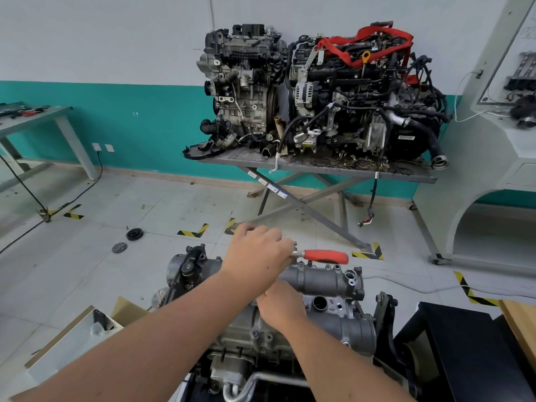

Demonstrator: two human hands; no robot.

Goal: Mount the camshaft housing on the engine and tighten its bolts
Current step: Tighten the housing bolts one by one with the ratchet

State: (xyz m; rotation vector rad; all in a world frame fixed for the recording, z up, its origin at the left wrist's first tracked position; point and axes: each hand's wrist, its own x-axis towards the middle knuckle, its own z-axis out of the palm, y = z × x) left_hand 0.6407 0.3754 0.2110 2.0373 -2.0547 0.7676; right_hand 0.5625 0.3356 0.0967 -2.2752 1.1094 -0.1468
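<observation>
The grey camshaft housing (324, 279) lies on top of the engine (246, 340) at the bottom centre. My left hand (256, 255) reaches over the housing's far side and grips the head end of a ratchet wrench. The wrench's red handle (326, 256) sticks out to the right. My right hand (282, 307) rests on the housing's near side, under my left forearm. Its fingers are hidden by the left wrist, so I cannot tell whether they hold anything. The bolt under the wrench is hidden by my left hand.
Two other engines (319, 91) stand on a grey folding table (406, 175) against the wall. An open cardboard box (72, 338) sits at the lower left, a black cabinet (464, 352) at the lower right. Two round pulleys (127, 240) lie on the floor.
</observation>
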